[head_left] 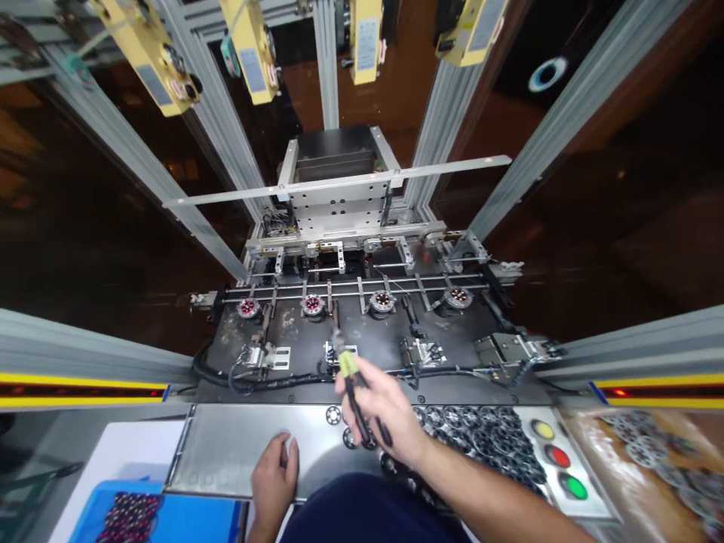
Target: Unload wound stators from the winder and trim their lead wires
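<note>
My right hand [385,411] is closed around pliers [348,365] with black handles and a yellow-green section near the jaws. Their tip points away from me, over a small metal fixture on the black machine plate [373,339]; whether it touches anything cannot be made out. My left hand [274,477] rests on the metal shelf [226,445], holding nothing visible, thumb and forefinger slightly apart. Small black spoked rings [333,415] lie below my right hand, partly hidden by it. Beyond the pliers, round parts [313,304] sit in a row of holders.
Many black rings [486,437] cover the shelf's right side, beside yellow, red and green buttons [559,456]. A blue bin [130,516] with small dark parts stands lower left. Yellow-framed light bars [84,391] flank the machine. Yellow units [366,41] hang above. Clear plastic holds metallic parts [645,452].
</note>
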Demonstrator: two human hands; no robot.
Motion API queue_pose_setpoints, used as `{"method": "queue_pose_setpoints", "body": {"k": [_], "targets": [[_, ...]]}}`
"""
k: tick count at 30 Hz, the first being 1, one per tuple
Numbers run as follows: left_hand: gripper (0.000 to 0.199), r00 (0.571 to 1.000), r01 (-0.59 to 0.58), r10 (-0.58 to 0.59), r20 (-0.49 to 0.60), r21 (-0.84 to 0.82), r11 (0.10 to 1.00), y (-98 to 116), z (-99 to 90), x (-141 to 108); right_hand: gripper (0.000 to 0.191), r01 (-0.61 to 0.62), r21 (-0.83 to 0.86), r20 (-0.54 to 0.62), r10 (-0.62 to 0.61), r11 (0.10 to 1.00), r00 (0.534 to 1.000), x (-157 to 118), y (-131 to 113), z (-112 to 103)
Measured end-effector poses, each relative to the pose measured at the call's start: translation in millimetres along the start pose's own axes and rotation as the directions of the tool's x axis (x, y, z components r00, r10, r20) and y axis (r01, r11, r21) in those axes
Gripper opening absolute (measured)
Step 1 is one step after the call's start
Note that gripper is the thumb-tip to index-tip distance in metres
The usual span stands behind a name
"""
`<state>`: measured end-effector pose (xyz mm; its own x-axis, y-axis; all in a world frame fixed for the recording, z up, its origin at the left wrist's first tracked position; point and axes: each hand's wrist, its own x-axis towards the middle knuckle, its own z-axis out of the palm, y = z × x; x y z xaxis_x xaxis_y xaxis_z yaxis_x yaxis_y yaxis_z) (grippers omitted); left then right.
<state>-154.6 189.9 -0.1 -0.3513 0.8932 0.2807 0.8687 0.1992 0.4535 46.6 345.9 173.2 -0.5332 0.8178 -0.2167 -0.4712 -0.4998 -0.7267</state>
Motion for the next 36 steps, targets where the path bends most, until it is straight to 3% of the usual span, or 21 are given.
{"method": "queue_pose_setpoints", "body": {"k": [3,8,21,36], "targets": [[0.033,1.000,0.015,-0.015,-0.007,-0.023,1.000,-1.9,2.2,-2.4,0.025,0.048,-0.036,-0.250,-0.055,0.998,0.967,16.2,-1.9,-31.8],[0.034,1.000,0.007,-0.007,-0.005,-0.016,1.000,-4.2,3.4,-3.9,0.020,0.081,-0.037,-0.357,-0.089,0.996,0.930,44.0,7.9,-56.3],[0.034,1.000,0.005,-0.005,0.011,-0.009,1.000,-4.9,3.3,-4.6,0.024,0.084,0.009,-0.395,-0.074,0.996,0.916,48.5,8.8,-69.4],[0.035,0.998,0.036,-0.035,0.049,-0.009,0.999,-9.3,6.6,-8.1,0.019,0.115,0.068,-0.381,-0.080,0.991,0.921,56.8,7.1,-66.4]]}}
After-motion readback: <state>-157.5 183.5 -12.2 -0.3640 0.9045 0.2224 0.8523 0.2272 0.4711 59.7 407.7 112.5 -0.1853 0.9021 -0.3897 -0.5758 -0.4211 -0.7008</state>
